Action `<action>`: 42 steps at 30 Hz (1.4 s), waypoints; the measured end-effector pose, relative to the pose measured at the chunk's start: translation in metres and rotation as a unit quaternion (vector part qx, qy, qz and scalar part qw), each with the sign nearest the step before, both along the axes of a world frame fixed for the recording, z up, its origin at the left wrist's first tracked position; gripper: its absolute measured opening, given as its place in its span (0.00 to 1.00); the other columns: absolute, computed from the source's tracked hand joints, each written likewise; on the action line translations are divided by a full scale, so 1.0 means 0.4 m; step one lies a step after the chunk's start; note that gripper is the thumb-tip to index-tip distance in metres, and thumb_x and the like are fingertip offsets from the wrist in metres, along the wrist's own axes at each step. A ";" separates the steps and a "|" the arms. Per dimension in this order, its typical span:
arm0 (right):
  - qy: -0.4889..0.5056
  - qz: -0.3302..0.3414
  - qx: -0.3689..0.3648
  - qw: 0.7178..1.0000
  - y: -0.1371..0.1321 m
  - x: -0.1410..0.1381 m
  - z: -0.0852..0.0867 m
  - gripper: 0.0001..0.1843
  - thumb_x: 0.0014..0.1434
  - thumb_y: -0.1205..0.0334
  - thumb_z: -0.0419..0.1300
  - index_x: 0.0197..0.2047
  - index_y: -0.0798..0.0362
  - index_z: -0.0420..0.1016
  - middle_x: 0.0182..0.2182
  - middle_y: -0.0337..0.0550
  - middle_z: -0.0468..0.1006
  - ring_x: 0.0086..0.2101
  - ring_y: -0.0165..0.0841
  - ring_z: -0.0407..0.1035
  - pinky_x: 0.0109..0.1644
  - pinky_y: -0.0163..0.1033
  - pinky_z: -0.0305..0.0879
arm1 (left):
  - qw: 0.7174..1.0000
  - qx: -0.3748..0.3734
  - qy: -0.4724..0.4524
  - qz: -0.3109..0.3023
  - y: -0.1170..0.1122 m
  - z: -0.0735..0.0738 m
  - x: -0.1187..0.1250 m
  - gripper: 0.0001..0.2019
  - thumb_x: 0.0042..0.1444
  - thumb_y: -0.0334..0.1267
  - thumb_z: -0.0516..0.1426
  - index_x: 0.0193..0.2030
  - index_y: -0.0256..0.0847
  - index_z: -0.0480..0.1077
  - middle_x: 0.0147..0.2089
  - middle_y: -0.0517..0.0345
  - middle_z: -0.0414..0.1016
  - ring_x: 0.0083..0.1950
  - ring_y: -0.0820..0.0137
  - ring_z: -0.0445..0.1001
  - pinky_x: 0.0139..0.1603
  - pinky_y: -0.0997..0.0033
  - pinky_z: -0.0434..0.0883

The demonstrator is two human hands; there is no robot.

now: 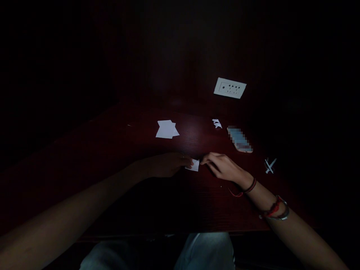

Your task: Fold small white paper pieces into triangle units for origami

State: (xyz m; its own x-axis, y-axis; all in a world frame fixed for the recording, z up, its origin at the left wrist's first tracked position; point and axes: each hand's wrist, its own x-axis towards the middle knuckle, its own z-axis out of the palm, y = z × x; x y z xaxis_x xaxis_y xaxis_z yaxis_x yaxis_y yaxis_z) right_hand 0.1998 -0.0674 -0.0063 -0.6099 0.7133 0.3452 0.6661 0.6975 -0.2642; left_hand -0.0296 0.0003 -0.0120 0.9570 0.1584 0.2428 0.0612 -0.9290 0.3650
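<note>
A small white piece of paper (pixel 195 165) lies low over the dark red table in front of me. My left hand (pixel 171 164) is closed on its left side, with fingertips over the paper. Just off the right edge of the paper, my right hand (pixel 222 167) has its thumb and fingers drawn together in a pinch. Whether anything is between those fingertips is too small to tell. Farther back, several white sheets of paper (pixel 165 129) overlap in a loose stack. Small folded white paper pieces (pixel 216 123) sit to the right of that stack.
A phone (pixel 240 139) rests on the table (pixel 168 202) at right. Beyond my right hand are crossed white strips (pixel 270 165). A white socket panel (pixel 230 88) is at the back. The table's front edge runs above my knees; the surroundings are very dark.
</note>
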 end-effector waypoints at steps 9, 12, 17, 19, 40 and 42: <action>0.071 -0.023 -0.041 0.996 0.033 -0.006 -0.012 0.17 0.54 0.71 0.49 0.48 0.53 0.60 0.39 0.44 0.72 0.41 0.31 0.65 0.46 0.40 0.61 | 0.992 0.120 0.016 0.024 -0.012 0.001 0.008 0.25 0.49 0.21 0.47 0.53 0.45 0.59 0.54 0.56 0.62 0.56 0.67 0.57 0.54 0.63 0.55; 0.135 -0.057 -0.092 0.985 0.040 -0.007 -0.023 0.21 0.52 0.72 0.51 0.50 0.52 0.57 0.38 0.42 0.73 0.39 0.28 0.67 0.45 0.38 0.62 | 0.986 0.149 0.048 0.056 -0.016 -0.008 0.008 0.26 0.49 0.21 0.47 0.55 0.48 0.57 0.55 0.58 0.62 0.55 0.66 0.59 0.52 0.63 0.55; 0.207 -0.122 -0.140 0.961 0.056 -0.016 -0.040 0.21 0.49 0.71 0.54 0.48 0.52 0.59 0.35 0.40 0.73 0.34 0.27 0.67 0.41 0.37 0.63 | 0.984 0.160 0.045 0.059 -0.017 -0.035 0.015 0.26 0.52 0.23 0.46 0.57 0.45 0.53 0.58 0.54 0.57 0.56 0.64 0.57 0.52 0.64 0.56; 0.237 -0.141 -0.159 0.948 0.062 -0.021 -0.045 0.21 0.47 0.71 0.56 0.46 0.53 0.60 0.33 0.40 0.73 0.32 0.27 0.66 0.39 0.36 0.63 | 0.983 0.163 0.051 0.063 -0.015 -0.041 0.017 0.26 0.53 0.24 0.46 0.58 0.46 0.53 0.59 0.54 0.56 0.56 0.64 0.57 0.52 0.63 0.56; 0.392 -0.132 -0.255 0.874 0.075 -0.043 -0.050 0.27 0.40 0.72 0.59 0.45 0.53 0.61 0.30 0.37 0.69 0.27 0.25 0.65 0.32 0.33 0.64 | 0.983 0.163 0.057 0.062 -0.016 -0.033 0.022 0.28 0.51 0.23 0.47 0.58 0.48 0.52 0.58 0.56 0.58 0.55 0.64 0.59 0.49 0.64 0.58; 0.364 -0.122 -0.226 0.895 0.077 -0.040 -0.052 0.26 0.41 0.72 0.59 0.46 0.52 0.61 0.28 0.36 0.71 0.26 0.25 0.65 0.32 0.33 0.64 | 0.985 0.157 0.051 0.058 -0.016 -0.031 0.021 0.29 0.51 0.23 0.47 0.58 0.49 0.51 0.58 0.57 0.57 0.55 0.65 0.59 0.50 0.65 0.57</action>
State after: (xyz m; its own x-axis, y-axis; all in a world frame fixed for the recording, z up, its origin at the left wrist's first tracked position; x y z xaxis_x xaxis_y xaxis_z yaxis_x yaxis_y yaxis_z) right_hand 0.1839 -0.0366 -0.0270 -0.1467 0.9619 0.2309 0.3206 0.2670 -0.9088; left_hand -0.0212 -0.0059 -0.0244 0.9590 0.2001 0.2006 0.1945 -0.9798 0.0473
